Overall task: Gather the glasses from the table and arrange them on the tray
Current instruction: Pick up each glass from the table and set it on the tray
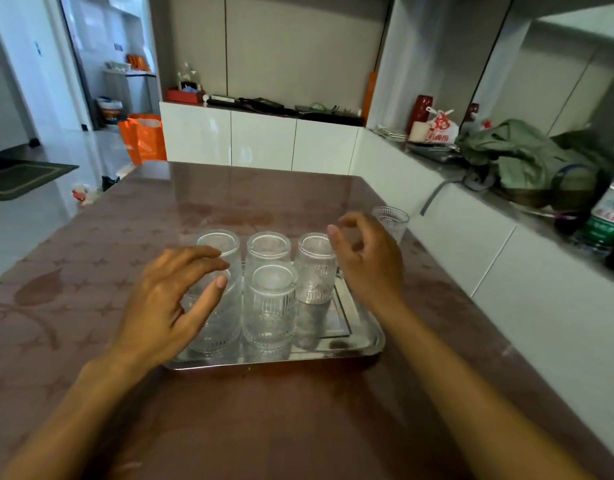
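Basically five glasses sit upside down on the tray (pixel 364 336) and one more glass (pixel 391 221) is off it, on the surface (pixel 91 271) just beyond the right hand (pixel 366 261). That stray one looks upright, rim up, though it is partly hidden by the fingers, so I can't be fully sure.

Left hand (pixel 167 299) is spread and curved, thumb and fingers apart, hovering in front of the near-left glass (pixel 215 327); whether it touches the glass I cannot tell. Behind its fingertips stands the far-left glass (pixel 219 242). Right hand is loosely curled, fingers apart, gripping nothing — it hangs just beside the far-right glass (pixel 316 268), between that and the stray one.

Between the two hands: the far-middle glass (pixel 268 245) and the near-middle glass (pixel 270 306), packed close, walls nearly touching. The near-right spot of the tray, under the right wrist, is bare metal — likely the slot for the last glass.

Handling, as a judgement: ribbed clear glass, stiff, breakable, probably fairly light. The ribs should help the grip, but the walls may be slick. Best held round the middle of the wall, thumb against fingers, not by the rim. Set it down gently, since it can clink against its neighbours and the shiny tray looks slippery.

All the glasses look empty. The tray holds only glasses.
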Action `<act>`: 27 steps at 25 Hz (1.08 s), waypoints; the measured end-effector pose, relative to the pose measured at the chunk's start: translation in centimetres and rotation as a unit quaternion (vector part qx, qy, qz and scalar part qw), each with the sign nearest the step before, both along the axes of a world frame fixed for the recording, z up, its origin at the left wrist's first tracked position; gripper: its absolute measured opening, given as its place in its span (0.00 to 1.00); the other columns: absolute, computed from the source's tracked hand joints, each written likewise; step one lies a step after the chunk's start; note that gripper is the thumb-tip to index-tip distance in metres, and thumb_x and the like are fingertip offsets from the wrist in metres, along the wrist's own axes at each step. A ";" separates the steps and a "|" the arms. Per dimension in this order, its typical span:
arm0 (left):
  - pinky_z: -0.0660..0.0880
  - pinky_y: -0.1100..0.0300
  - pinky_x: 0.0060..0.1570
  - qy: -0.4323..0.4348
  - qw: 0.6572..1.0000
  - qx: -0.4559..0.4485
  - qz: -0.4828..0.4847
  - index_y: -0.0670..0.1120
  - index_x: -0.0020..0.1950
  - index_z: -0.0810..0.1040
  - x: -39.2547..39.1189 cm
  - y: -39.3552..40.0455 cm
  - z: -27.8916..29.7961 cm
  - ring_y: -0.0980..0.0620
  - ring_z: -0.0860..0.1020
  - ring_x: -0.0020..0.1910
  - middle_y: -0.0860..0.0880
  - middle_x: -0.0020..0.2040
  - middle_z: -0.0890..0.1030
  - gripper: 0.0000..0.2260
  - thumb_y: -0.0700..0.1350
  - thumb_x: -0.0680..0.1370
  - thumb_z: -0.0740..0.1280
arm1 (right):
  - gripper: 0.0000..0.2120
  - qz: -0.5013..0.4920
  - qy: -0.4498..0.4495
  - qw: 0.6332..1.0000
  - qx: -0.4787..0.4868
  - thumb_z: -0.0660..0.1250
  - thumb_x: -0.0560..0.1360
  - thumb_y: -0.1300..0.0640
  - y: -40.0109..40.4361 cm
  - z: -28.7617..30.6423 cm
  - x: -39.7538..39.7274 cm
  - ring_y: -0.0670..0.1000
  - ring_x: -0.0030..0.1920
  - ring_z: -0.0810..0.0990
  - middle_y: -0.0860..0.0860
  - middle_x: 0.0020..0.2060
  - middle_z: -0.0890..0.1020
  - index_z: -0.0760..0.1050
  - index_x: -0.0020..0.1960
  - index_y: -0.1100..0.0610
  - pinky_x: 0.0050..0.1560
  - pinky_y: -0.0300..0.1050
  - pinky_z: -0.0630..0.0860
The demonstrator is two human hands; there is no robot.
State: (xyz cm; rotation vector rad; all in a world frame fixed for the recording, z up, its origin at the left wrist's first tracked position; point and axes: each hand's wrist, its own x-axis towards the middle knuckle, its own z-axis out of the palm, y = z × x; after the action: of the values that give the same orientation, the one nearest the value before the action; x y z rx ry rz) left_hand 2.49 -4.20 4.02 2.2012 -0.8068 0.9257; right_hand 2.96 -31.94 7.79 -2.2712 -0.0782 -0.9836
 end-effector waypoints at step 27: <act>0.73 0.58 0.65 0.146 0.947 -0.123 -0.259 0.51 0.71 0.69 -8.4 -7.2 5.1 0.53 0.76 0.68 0.54 0.69 0.76 0.39 0.44 0.64 0.83 | 0.23 0.353 0.252 0.722 0.540 0.65 0.76 0.48 1.3 0.8 -12.4 0.70 0.51 0.81 0.68 0.58 0.81 0.77 0.63 0.64 0.50 0.68 0.79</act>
State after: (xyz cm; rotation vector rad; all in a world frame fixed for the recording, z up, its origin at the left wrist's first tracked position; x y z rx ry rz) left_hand -5.91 -11.35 9.08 1.7264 -0.9955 0.4015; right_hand -9.48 -30.67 8.61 -1.1266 -0.0898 0.0982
